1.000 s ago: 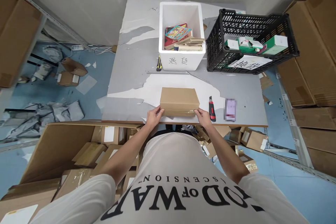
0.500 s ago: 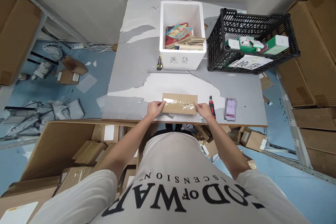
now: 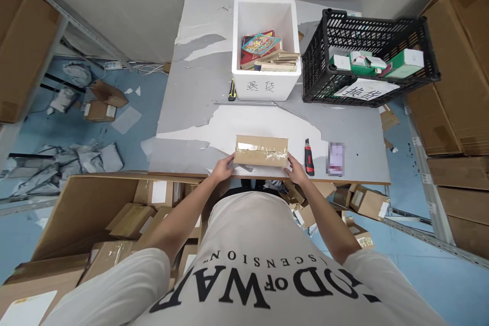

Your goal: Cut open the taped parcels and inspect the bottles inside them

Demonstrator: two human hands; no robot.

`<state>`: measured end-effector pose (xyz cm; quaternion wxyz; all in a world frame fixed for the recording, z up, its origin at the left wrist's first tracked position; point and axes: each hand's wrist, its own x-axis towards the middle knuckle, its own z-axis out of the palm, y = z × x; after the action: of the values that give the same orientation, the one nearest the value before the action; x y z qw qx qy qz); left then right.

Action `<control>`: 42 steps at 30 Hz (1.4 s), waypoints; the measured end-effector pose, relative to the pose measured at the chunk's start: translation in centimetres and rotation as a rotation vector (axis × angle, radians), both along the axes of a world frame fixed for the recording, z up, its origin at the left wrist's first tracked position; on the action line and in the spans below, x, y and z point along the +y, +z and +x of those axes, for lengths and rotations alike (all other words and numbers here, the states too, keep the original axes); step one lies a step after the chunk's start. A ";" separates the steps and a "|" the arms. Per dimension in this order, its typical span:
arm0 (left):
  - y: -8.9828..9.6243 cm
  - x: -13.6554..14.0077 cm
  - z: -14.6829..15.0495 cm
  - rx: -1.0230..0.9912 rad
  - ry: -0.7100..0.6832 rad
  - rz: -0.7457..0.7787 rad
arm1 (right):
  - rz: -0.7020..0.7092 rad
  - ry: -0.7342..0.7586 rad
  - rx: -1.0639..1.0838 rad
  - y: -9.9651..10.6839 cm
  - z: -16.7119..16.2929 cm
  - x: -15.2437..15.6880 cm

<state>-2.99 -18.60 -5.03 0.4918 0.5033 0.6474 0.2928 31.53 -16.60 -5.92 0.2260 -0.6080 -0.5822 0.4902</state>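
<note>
Left hand (image 3: 223, 168), right hand (image 3: 294, 169) hold taped carton (image 3: 261, 151) between them by its ends, near table's (image 3: 191, 86) front edge; loosened grip could drop it. Knife (image 3: 309, 159) just right: careless swing could knock it. Shirt (image 3: 248, 224): inverted "OF WAR". Foam box (image 3: 284, 89): handwritten 退货. Crate's (image 3: 315, 86) sheet (image 3: 369, 90): handwriting, partly unclear.

Since one second ago, the cardboard box (image 3: 261, 155) has turned its taped side up. More recently, the left hand (image 3: 223, 168) and the right hand (image 3: 296, 169) have shifted to its near corners.
</note>
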 end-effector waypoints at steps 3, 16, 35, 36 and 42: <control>-0.3 -0.5 0.7 0.031 -0.044 -0.002 | 0.034 0.070 0.031 -0.4 -0.9 -0.3; 3.2 3.0 1.5 0.403 0.050 0.020 | 0.077 0.085 -0.272 4.1 -1.9 4.0; -2.2 1.9 -0.5 -0.040 0.124 -0.096 | -0.124 -0.154 0.019 -1.1 -0.1 2.1; -2.6 1.2 -0.5 -0.076 0.105 -0.093 | -0.101 -0.137 0.014 -1.5 0.2 1.3; -4.9 -1.3 1.2 -0.141 0.008 -0.039 | 0.005 0.055 0.020 -2.8 -0.7 -1.4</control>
<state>-1.81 -19.93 -9.96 0.5444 0.4692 0.6188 0.3170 30.81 -18.01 -8.75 0.2197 -0.5864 -0.5975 0.5008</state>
